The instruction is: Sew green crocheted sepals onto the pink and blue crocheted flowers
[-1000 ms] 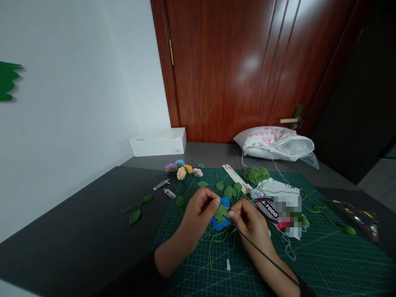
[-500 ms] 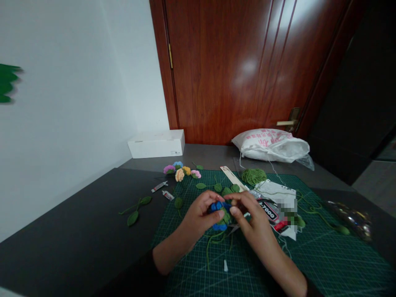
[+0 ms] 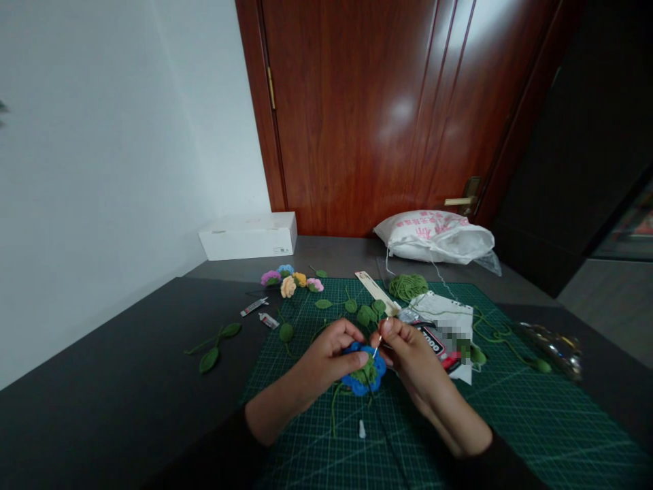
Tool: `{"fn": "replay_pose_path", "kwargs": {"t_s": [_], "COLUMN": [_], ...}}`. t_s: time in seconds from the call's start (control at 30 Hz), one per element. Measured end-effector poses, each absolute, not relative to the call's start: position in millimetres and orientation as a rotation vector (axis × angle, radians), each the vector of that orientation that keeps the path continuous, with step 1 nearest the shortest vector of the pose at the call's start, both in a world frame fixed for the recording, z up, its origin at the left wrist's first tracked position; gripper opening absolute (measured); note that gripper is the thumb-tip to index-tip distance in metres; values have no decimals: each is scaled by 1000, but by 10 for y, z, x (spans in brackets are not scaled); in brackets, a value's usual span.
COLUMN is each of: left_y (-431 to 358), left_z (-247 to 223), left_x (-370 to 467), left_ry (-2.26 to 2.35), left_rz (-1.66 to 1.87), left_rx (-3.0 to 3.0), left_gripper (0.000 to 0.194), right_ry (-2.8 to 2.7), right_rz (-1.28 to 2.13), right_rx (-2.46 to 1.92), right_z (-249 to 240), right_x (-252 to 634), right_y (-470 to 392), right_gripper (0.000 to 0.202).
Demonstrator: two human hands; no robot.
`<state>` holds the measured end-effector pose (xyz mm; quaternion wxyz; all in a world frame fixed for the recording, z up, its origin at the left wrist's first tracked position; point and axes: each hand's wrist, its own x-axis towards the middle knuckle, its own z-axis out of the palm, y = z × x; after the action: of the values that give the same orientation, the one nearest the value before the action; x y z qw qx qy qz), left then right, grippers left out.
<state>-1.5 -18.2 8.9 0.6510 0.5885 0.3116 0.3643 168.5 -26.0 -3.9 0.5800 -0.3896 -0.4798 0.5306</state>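
My left hand pinches a crocheted flower with blue petals and a green middle, thumb on top of the green. My right hand is closed on a thin shiny needle, whose lower end meets the flower's upper edge. A dark strand trails from the flower toward the bottom of the view. Green yarn ends hang under the flower, over the green cutting mat. A small white nozzle cap lies just below.
Crocheted flowers, glue tubes and green leaves lie to the left. Beyond my hands are a ruler and green yarn. Packaging sits beside my right hand. A white box and a stuffed white bag stand behind.
The blue flower has turned so more of its face shows. The needle now shows clearly in my right hand, with its fingers raised. The whole view has shifted slightly.
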Motion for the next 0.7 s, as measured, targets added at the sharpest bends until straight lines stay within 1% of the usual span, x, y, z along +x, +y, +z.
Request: {"fn": "replay_pose_path", "kwargs": {"t_s": [0.13,0.23,0.37,0.47,0.6,0.7], "left_y": [-201,-210,-209,-196,-146,-110], "left_z": [89,93,85,66,33,16], "left_x": [0,11,17,17,11,3], "left_ry": [705,681,666,662,599,531], "left_rz": [814,781,792,779,824,846], "left_rx": [1334,1324,1305,1305,1278,1267], "left_gripper": [30,32,35,34,29,27], "right_ry": [-1067,-1066,-1160,-1163,-1241,-1353], "right_rz": [1128,1099,1129,1159,1342,1353], "right_rx": [-877,-863,-849,-824,-788,-787], "right_z": [28,80,112,104,89,73], "right_x": [1673,1662,1639,1656,1738,1773], "right_y": [-291,-320,-343,-339,-322,-314], "right_gripper": [45,48,52,48,42,36]}}
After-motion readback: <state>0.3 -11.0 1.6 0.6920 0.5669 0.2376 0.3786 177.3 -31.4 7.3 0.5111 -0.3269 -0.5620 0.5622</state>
